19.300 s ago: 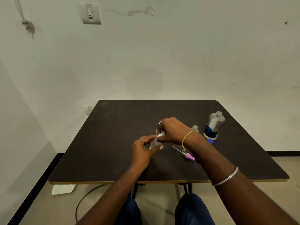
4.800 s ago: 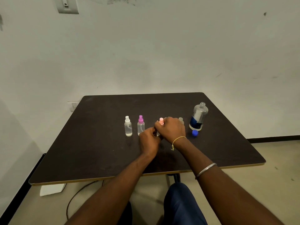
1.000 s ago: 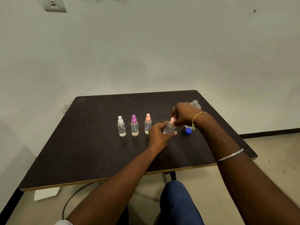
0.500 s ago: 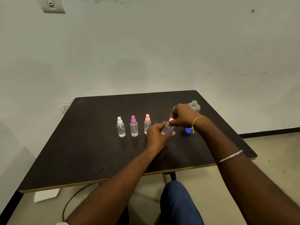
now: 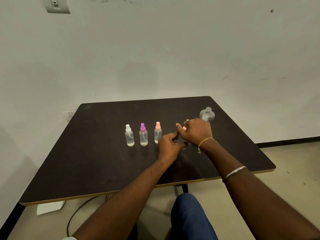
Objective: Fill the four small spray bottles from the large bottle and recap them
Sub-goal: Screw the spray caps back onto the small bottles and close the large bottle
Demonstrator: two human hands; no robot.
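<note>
While the fingers [image 5: 181,130] of the right hand [image 5: 196,133] curl round a pink spray cap [image 5: 184,127], the left hand [image 5: 168,146] grips the fourth small spray bottle beneath it. The bottle's body is hidden between the hands, near the middle of the dark table [image 5: 103,161].

A crooked twist could likely cross-thread the cap, and a hard squeeze could push liquid out at the neck. The left knuckles sit just beside the salmon-capped bottle [image 5: 158,134] and might topple it.

Further toward the left edge stand the purple-capped bottle [image 5: 143,135] and the white-capped bottle [image 5: 129,136]. All three are clear and upright, with clear liquid inside.

Behind the right hand, toward the far right corner, the large bottle [image 5: 207,115] stands uncapped. A careless wrist could spill it. Its level is hidden.
</note>
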